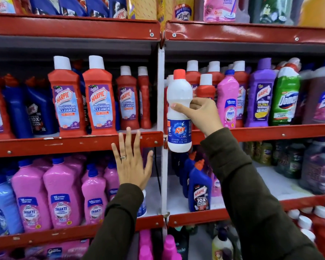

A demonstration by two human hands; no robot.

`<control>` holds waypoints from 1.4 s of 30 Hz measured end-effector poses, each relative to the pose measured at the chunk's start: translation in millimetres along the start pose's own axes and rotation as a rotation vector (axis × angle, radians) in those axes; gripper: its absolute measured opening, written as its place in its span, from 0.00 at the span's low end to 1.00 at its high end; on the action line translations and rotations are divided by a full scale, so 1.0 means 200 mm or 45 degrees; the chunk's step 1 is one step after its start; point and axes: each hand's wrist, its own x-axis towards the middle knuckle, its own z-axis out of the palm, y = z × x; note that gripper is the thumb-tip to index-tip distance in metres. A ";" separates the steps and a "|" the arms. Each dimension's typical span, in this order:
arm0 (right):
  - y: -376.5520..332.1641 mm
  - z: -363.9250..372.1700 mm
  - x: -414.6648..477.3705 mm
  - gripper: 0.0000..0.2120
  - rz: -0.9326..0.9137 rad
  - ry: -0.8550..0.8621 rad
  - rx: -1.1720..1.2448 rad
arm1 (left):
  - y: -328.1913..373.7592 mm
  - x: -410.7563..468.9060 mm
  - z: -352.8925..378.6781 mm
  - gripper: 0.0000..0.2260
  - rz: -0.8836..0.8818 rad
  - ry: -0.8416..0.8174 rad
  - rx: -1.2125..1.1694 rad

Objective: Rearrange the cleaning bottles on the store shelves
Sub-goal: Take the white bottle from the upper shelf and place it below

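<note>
Head view looks at red store shelves packed with cleaning bottles; the right hand (200, 114) grips a white Rin bottle (179, 113) around its waist, thumb across the front and fingers curled behind, holding it upright in the air in front of the white upright post (161, 87) that divides the two shelf bays; the bottle has a red cap and a blue label on its lower half, and its base hangs just below the red lip of the middle shelf (73, 142); the left hand (132, 162) is open and empty, fingers spread and pointing up, a ring on one finger, its fingertips over that same red lip; both arms wear dark olive sleeves; on the middle shelf to the left stand red Harpic bathroom cleaner bottles (99, 98) with white caps, beside dark blue ones; to the right of the post stand more red bottles, a pink Shakti bottle (227, 98), a purple Harpic bottle (261, 96) and a green Domex bottle (285, 98); the shelf below holds rows of pink Shakti bottles (60, 192) on the left and a blue Harpic bottle (200, 188) on the right.
</note>
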 end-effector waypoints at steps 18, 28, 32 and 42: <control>0.84 -0.93 -0.24 0.21 0.115 0.088 -0.107 | 1.08 -0.55 0.40 0.29 0.059 -0.259 -0.136; 1.32 -1.19 -0.26 0.29 0.225 0.093 -0.182 | 1.43 -0.89 0.75 0.32 0.120 -0.546 -0.107; 1.50 -1.21 -0.25 0.28 0.303 0.063 -0.225 | 1.47 -0.96 0.83 0.32 0.033 -0.631 -0.094; 1.78 -1.14 -0.04 0.28 0.396 0.203 -0.198 | 1.45 -0.99 0.88 0.28 0.094 -0.689 0.016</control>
